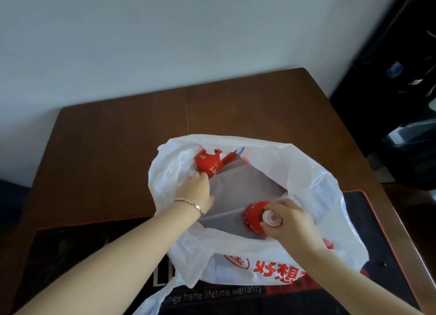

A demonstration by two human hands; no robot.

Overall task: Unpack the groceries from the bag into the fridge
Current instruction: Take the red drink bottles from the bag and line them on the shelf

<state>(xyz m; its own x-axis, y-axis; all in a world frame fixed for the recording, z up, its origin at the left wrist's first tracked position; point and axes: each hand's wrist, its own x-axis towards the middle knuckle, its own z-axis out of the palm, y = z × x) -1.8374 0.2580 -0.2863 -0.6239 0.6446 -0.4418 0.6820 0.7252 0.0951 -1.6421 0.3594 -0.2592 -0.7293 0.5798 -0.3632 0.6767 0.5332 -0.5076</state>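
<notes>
A white plastic grocery bag (313, 180) with red printed characters lies open on the brown table (113, 135). Inside it are two red-labelled bottles. My left hand (197, 192) reaches into the bag and its fingertips touch the far red bottle (210, 163), which lies on its side. My right hand (290, 222) grips the near red bottle (253, 216) around its neck, just below the white cap (272, 219). The lower part of that bottle is hidden by my hand and the bag.
A black mat (377, 220) with a red border and white lettering lies under the bag at the table's near side. Dark equipment (405, 116) stands to the right of the table. A pale wall (165, 36) runs behind the table.
</notes>
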